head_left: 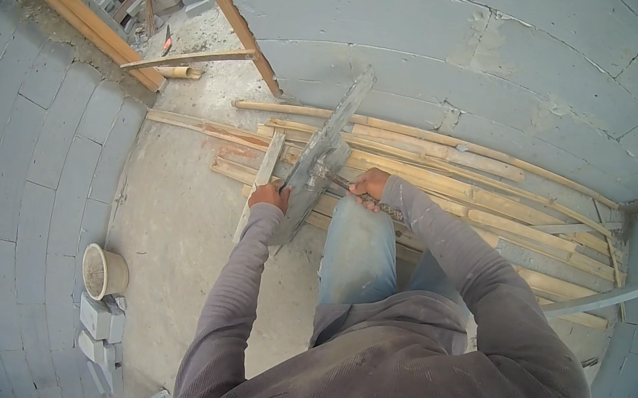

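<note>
My left hand [270, 196] is closed on the left edge of a long, grey, weathered wooden board [338, 118], which is raised at a slant in front of my knee. Closed around the handle of a hammer [345, 182] is my right hand [370, 188]. The hammer's head lies close against the board; whether it touches cannot be told. Another grey board [302, 206] crosses beneath the raised one. Left of them runs a pale, narrow plank [261, 177]. Any nail at the hammer's head is too small to make out.
Split bamboo poles [455, 190] lie along the back block wall [415, 25]. A wooden door frame [225, 2] stands back left, with a loose wood strip [190, 59] across its foot. A bucket [104, 273] and block pieces [100, 323] sit by the left wall.
</note>
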Tool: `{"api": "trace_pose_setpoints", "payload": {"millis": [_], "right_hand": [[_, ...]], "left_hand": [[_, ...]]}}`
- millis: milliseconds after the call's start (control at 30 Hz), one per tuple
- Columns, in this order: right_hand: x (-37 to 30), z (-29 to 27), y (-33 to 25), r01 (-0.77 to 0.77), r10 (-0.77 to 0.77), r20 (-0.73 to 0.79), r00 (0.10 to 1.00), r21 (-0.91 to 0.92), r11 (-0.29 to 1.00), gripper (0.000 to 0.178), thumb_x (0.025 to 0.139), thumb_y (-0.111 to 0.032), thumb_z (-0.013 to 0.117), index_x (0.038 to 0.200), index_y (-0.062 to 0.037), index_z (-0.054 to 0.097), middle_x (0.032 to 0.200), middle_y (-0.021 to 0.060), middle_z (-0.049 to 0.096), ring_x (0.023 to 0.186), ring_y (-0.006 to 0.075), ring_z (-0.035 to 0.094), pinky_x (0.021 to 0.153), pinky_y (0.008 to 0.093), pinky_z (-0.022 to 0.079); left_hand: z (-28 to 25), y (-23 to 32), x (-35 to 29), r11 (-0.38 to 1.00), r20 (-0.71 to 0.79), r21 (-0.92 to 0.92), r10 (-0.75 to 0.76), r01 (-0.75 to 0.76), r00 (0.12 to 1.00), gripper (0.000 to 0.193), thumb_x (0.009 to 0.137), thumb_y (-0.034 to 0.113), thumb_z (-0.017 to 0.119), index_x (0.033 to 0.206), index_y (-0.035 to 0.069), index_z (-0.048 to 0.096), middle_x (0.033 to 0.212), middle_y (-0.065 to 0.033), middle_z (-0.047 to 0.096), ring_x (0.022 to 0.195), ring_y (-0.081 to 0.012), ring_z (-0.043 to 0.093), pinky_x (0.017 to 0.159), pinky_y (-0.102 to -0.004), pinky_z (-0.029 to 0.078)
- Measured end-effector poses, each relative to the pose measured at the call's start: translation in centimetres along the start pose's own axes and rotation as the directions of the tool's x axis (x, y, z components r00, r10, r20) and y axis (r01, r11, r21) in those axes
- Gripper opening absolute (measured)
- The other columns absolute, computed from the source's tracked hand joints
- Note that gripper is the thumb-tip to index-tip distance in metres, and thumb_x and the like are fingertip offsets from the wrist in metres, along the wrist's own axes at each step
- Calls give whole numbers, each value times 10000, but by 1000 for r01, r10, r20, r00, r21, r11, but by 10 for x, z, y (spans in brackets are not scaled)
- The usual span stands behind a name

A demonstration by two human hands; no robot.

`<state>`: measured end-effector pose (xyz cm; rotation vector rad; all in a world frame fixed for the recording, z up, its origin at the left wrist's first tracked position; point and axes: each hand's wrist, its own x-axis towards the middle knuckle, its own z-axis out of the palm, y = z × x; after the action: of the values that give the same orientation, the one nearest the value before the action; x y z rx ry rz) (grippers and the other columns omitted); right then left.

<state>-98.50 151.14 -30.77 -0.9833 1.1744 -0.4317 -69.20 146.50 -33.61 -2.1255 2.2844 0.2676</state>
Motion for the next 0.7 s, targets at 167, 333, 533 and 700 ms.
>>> {"api": "trace_pose_setpoints", "payload": {"millis": [167,333,533,700], "right_hand": [[-1,-17,-10,-19,24,51,998,-93,995,282,936,-231,571,963,45,620,690,67,580,496,142,538,407,304,449],[-2,39,-1,-27,42,-57,998,236,971,255,937,-215,578,928,40,581,645,49,529,450,122,481,383,295,399],[1,85,-7,-4,30,-229,973,115,993,264,919,-216,593,871,39,544,625,79,527,446,171,516,381,344,432],[4,73,4,-63,99,-222,970,163,985,297,924,-241,599,965,50,553,620,72,517,453,172,515,384,350,429]], "left_hand": [[-3,6,-4,999,9,-22,30,-30,1000,368,866,464,602,1006,137,696,864,-173,690,836,-358,672,738,-458,531],[1,3,-6,1000,4,-13,6,-6,1000,358,871,457,597,1051,160,685,855,-175,688,835,-350,671,731,-453,531],[1,-39,19,993,38,27,113,-114,993,451,865,532,574,907,109,725,825,-174,685,781,-359,665,704,-439,529],[-18,-12,38,974,149,-39,229,-225,962,599,869,631,491,829,87,738,744,-173,676,748,-349,664,676,-430,520]]}}
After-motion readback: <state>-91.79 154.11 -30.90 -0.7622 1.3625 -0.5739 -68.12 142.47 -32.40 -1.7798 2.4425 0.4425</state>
